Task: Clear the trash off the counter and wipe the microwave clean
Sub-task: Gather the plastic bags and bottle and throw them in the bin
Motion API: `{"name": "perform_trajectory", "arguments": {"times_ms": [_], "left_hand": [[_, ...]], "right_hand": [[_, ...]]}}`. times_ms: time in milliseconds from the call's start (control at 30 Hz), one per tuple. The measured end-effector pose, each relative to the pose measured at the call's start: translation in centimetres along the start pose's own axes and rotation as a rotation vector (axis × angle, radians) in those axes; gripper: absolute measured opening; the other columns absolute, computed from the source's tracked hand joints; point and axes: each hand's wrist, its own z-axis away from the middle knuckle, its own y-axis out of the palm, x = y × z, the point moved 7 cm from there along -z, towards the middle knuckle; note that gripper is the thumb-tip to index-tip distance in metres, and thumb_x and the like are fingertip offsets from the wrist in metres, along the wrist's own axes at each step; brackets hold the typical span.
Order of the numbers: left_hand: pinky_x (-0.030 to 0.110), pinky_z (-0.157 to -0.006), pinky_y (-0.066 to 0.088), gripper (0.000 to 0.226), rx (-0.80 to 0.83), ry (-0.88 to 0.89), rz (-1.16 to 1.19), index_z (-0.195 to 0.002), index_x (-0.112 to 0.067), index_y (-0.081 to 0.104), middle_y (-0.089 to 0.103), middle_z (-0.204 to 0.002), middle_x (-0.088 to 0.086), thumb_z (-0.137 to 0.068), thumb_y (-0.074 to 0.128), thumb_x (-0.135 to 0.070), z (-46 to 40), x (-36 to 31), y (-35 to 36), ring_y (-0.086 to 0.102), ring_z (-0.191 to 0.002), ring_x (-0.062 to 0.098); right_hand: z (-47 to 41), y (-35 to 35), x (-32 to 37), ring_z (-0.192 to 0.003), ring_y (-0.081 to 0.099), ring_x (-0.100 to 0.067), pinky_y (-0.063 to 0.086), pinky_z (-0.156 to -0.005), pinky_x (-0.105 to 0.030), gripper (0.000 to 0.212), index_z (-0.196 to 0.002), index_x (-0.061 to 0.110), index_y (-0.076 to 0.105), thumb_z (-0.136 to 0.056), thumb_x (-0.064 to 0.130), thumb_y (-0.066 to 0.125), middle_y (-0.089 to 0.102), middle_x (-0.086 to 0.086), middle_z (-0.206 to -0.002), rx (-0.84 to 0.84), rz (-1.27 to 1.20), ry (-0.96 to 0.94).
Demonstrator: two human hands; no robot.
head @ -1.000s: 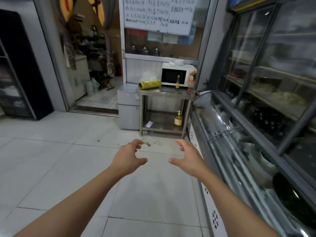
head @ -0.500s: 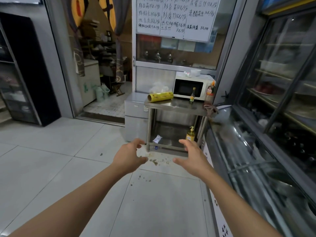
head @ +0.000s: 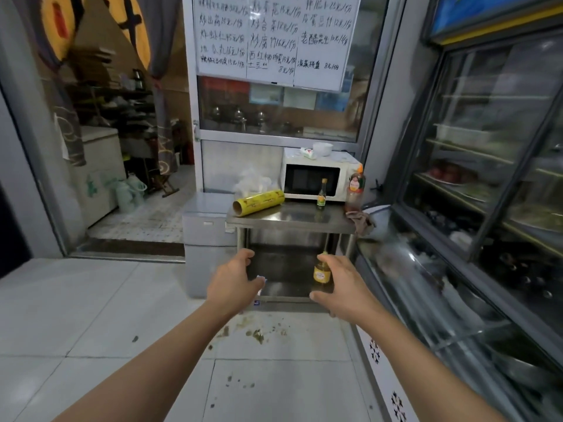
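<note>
A white microwave [head: 313, 178] stands at the back of a steel counter [head: 289, 217] ahead of me. On its top lie a white bowl [head: 322, 148] and a crumpled wrapper [head: 307, 152]. On the counter are a yellow roll of wrap [head: 258, 203], a clear plastic bag [head: 253, 182], a small dark bottle [head: 321, 194], a tall sauce bottle [head: 355, 188] and a brown rag [head: 361, 223] at the right edge. My left hand [head: 233, 283] and my right hand [head: 342, 284] are stretched forward, loosely curled, holding nothing, well short of the counter.
A yellow bottle [head: 322, 271] and a scrap of paper [head: 261, 279] sit on the lower shelf. Food scraps [head: 256, 333] litter the tiled floor. A glass display case [head: 457, 284] runs along the right. A grey bin [head: 208, 239] stands left of the counter, by an open doorway [head: 122, 147].
I have walked closer: the counter and microwave are larger and nearer. Both hands stay raised in front of me, holding nothing.
</note>
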Motion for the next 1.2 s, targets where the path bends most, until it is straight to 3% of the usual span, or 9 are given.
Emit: {"name": "perform_trajectory", "arguments": {"times_ms": [300, 467, 667, 867, 1200], "left_hand": [[0.035, -0.091, 0.049, 0.056, 0.083, 0.007, 0.023, -0.132, -0.025, 0.041, 0.056, -0.129, 0.000, -0.083, 0.066, -0.033, -11.8, 0.3, 3.5, 0.056, -0.113, 0.018], [0.034, -0.091, 0.048, 0.055, 0.060, -0.010, -0.007, -0.132, -0.023, 0.043, 0.058, -0.128, 0.001, -0.083, 0.067, -0.033, -18.5, 0.4, 5.9, 0.056, -0.113, 0.019], [0.035, -0.091, 0.050, 0.053, 0.012, -0.064, -0.028, -0.129, -0.024, 0.045, 0.059, -0.125, 0.000, -0.082, 0.067, -0.034, -27.8, -1.3, 9.4, 0.058, -0.111, 0.019], [0.039, -0.091, 0.051, 0.053, -0.011, -0.134, -0.067, -0.128, -0.026, 0.046, 0.061, -0.122, 0.000, -0.080, 0.068, -0.035, -34.9, -2.2, 12.4, 0.059, -0.109, 0.019], [0.040, -0.093, 0.050, 0.054, 0.063, -0.196, -0.098, -0.131, -0.025, 0.043, 0.058, -0.127, 0.001, -0.083, 0.067, -0.034, -44.1, -0.5, 17.6, 0.057, -0.113, 0.021]], "right_hand": [[-10.6, 1.3, -3.8, -0.136, 0.029, -0.015, 0.030, -0.108, -0.033, 0.079, -0.142, 0.029, 0.028, -0.077, 0.032, 0.073, 0.027, 0.006, -0.145, -0.036, -0.018, 0.108], [-18.2, 1.0, -7.5, -0.132, 0.033, -0.016, 0.037, -0.107, -0.035, 0.077, -0.140, 0.031, 0.029, -0.076, 0.036, 0.072, 0.030, 0.006, -0.142, -0.030, -0.024, 0.090], [-29.5, 0.1, -12.0, -0.137, 0.028, -0.017, 0.032, -0.111, -0.040, 0.077, -0.142, 0.030, 0.028, -0.078, 0.040, 0.070, 0.028, 0.005, -0.147, 0.033, -0.005, 0.047], [-38.3, -0.1, -14.9, -0.135, 0.030, -0.018, 0.032, -0.106, -0.033, 0.077, -0.143, 0.026, 0.026, -0.080, 0.040, 0.068, 0.029, 0.003, -0.145, 0.087, 0.055, -0.035], [-47.0, 3.1, -20.3, -0.135, 0.030, -0.018, 0.033, -0.105, -0.033, 0.080, -0.143, 0.028, 0.025, -0.078, 0.039, 0.070, 0.028, 0.004, -0.145, 0.162, 0.068, -0.001]]}}
